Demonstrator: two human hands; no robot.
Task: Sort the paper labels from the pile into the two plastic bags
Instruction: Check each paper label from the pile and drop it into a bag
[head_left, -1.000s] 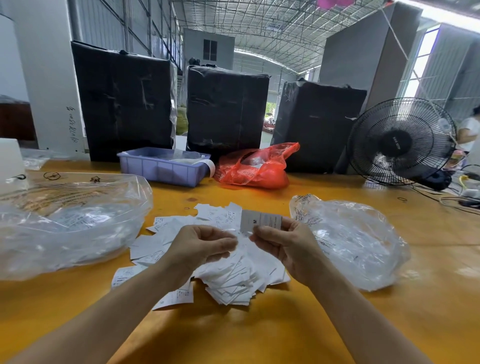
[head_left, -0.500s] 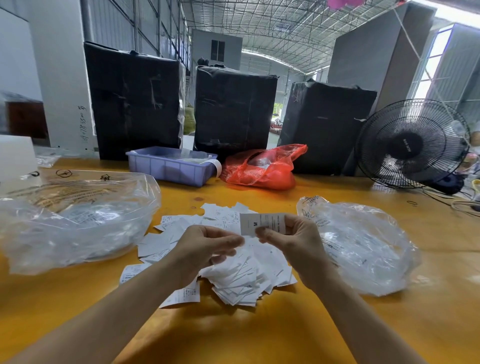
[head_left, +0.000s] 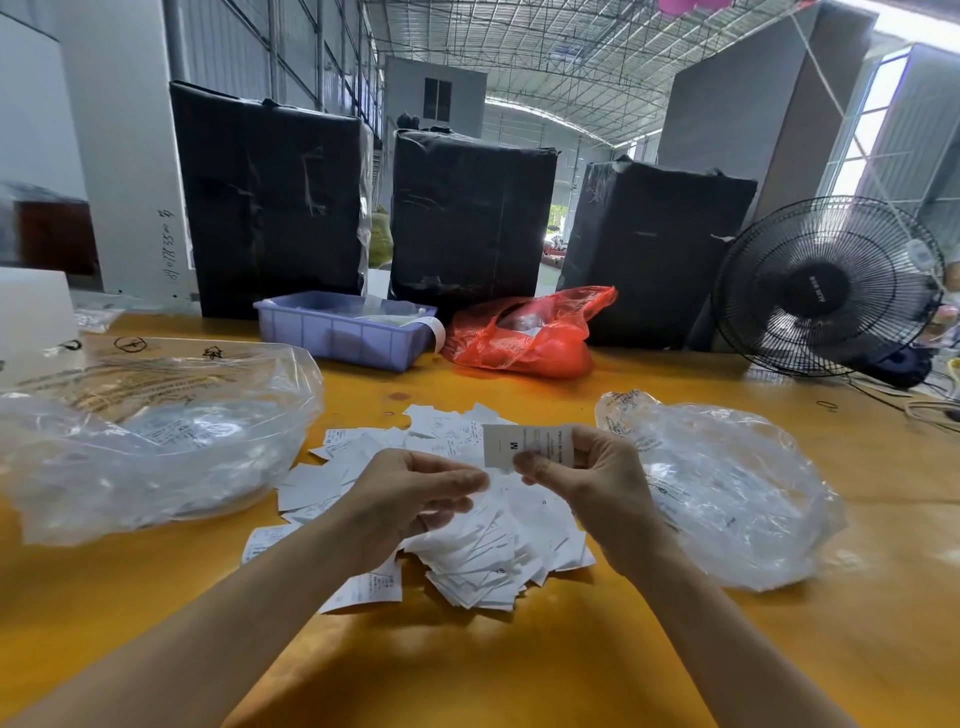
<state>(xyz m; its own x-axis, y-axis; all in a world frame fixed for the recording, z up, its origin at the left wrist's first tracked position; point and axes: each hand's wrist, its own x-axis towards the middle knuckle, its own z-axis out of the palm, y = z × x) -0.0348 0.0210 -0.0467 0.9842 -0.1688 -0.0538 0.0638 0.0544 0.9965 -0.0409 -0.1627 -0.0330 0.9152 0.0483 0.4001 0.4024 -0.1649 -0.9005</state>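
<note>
A worker's right hand (head_left: 587, 480) pinches a single paper label (head_left: 527, 446) by its lower edge, thumb in front and fingers (head_left: 584, 441) curled behind, holding it upright over the pile of labels (head_left: 467, 530) on the yellow table (head_left: 519, 665). The letter M shows on the label's face. The left hand (head_left: 410, 493) hovers just beside it with fingers loosely curled toward the thumb; whether a slip sits between them cannot be told.

Two clear plastic bags wait at either side: the left bag (head_left: 156, 441) well out from the left hand, the right bag (head_left: 727, 493) just past the right knuckles, each with slips visible inside.

The label looks nearly weightless, thin and floppy, the sort that bends under its own span and clings to its neighbours in a stack. A light pinch at one edge or corner should hold it; squeezing harder would only crease it. Peeling one slip from the heap probably calls for a sliding thumb. A black fan (head_left: 826, 286) stands beyond the right bag, and any draught from it could scatter loose slips.
</note>
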